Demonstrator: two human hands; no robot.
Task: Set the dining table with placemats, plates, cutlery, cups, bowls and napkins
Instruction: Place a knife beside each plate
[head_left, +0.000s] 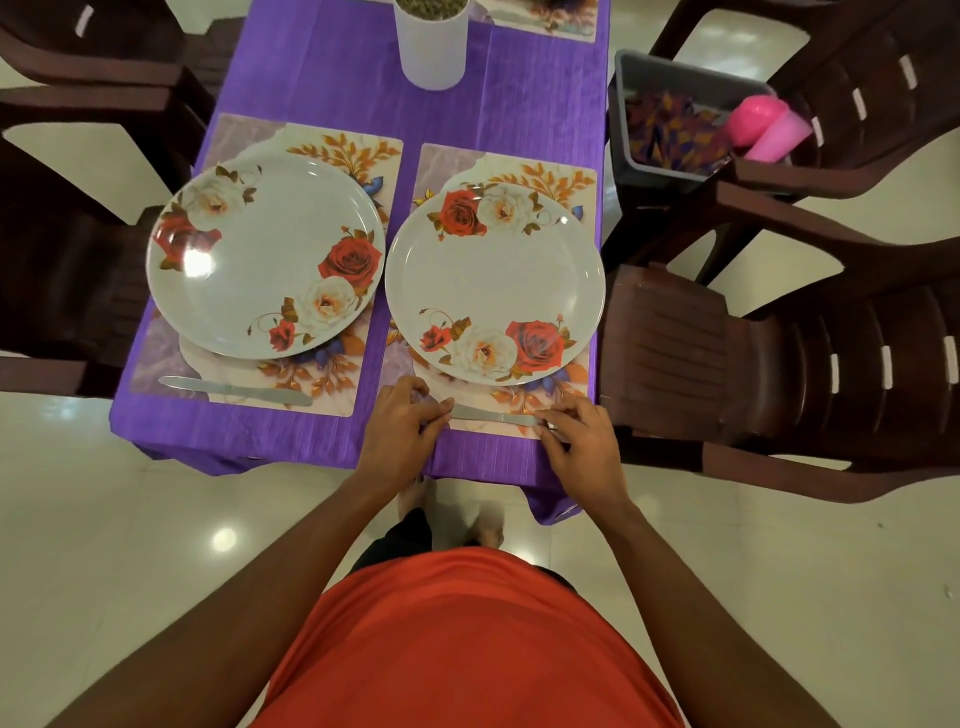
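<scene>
Two white plates with rose prints lie on flowered placemats on the purple tablecloth: the left plate (265, 254) on the left placemat (228, 135), the right plate (496, 291) on the right placemat (441, 166). A steel knife (234, 389) lies below the left plate. A second knife (493, 414) lies along the near edge of the right placemat. My left hand (400, 431) pinches its left end and my right hand (576, 441) pinches its right end.
A white pot (430, 47) stands at the table's middle. A third placemat (545, 15) shows at the far edge. A grey bin (670, 119) with patterned napkins and pink cups (763, 127) sits on a brown chair (779, 364) to the right. More chairs stand at the left.
</scene>
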